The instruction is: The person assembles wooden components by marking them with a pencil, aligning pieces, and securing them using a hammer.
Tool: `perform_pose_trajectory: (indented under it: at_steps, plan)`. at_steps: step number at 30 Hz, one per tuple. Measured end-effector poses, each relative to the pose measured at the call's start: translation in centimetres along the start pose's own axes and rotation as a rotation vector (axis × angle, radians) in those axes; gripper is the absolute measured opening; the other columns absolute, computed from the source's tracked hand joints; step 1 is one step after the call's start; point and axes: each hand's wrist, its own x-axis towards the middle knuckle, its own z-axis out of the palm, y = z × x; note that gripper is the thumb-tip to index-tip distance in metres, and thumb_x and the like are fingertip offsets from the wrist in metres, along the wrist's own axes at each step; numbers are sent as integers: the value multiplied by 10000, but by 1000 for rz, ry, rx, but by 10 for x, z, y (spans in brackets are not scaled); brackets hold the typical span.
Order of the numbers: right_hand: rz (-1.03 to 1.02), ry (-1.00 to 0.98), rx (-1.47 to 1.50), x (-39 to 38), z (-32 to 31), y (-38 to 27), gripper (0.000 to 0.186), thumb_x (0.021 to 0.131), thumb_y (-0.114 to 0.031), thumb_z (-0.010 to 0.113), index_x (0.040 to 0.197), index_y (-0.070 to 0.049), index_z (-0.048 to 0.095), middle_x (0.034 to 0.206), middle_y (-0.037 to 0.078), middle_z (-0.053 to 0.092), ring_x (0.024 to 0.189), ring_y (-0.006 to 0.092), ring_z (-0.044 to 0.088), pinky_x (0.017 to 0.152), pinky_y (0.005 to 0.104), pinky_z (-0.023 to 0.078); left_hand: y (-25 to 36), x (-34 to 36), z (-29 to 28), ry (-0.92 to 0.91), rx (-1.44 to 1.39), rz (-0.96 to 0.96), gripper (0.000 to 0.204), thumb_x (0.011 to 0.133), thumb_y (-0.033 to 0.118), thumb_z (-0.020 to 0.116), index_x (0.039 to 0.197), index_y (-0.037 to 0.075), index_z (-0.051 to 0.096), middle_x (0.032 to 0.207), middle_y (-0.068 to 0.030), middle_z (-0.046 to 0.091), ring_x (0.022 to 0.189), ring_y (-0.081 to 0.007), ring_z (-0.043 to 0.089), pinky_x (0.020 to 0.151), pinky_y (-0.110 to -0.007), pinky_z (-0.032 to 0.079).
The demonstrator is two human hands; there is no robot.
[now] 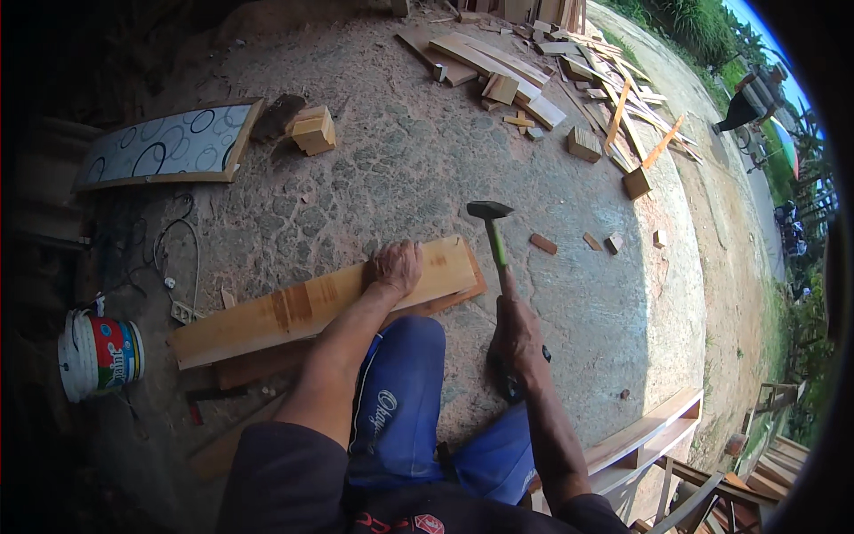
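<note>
A long, light-brown wooden board (338,303) lies slantwise before my knees, its right end farther from me. My left hand (398,268) is closed on its far edge, fingers curled over and partly hidden. Beneath the board, a darker reddish-brown piece of wood (476,283) sticks out at the right end. My right hand (519,334) grips a hammer (496,236) with a dark metal head and a green and brown handle. The hammer head is raised to the right of the board's end, apart from it. A tiny upright thing, perhaps a nail, shows at that end's far corner.
A paint bucket (100,354) and a cable (160,245) are at left, below a framed panel with circles (169,147). A wood block (313,131) sits beyond the board. Scrap wood (614,98) is heaped at far right; a wooden frame (649,436) stands near right. A person (754,96) is outside.
</note>
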Motion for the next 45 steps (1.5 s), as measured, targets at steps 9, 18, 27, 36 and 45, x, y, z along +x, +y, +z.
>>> perform_pose_trajectory:
  at_steps: [9, 18, 27, 36, 45]
  plan:
    - [-4, -74, -76, 15, -4, -4, 666, 975, -48, 475, 1589, -168, 249, 844, 279, 639, 713, 453, 651, 629, 522, 506, 0, 2, -1, -25, 1, -18, 362, 1010, 352, 461, 906, 87, 685, 915, -163, 723, 931, -356, 686, 867, -531, 463]
    - [-129, 597, 623, 12, -64, -48, 361, 1021, -213, 511, 1279, 31, 449, 712, 121, 538, 558, 261, 558, 572, 340, 500, 5, -3, -10, -92, 47, -31, 362, 1014, 359, 445, 936, 103, 687, 968, -151, 727, 984, -335, 681, 880, -540, 459]
    - [-197, 382, -21, 53, -85, -94, 780, 946, -4, 574, 1610, -154, 193, 826, 278, 640, 677, 384, 668, 621, 463, 500, -19, -8, -8, -107, 60, -69, 333, 1015, 360, 452, 956, 124, 680, 968, -127, 725, 984, -317, 685, 881, -518, 474]
    - [88, -176, -25, -20, 40, 43, 697, 962, -12, 461, 1595, -194, 232, 787, 340, 615, 663, 493, 626, 631, 555, 466, 12, 1, -5, -37, 5, 3, 377, 1016, 354, 437, 914, 81, 677, 899, -170, 724, 900, -374, 689, 845, -530, 497]
    - [-623, 284, 1209, 46, -154, -77, 287, 1032, -213, 535, 1232, -8, 516, 884, 137, 609, 663, 291, 597, 655, 411, 532, 3, -1, 0, -60, 37, -10, 373, 1014, 371, 449, 914, 108, 693, 946, -144, 729, 980, -338, 682, 914, -530, 464]
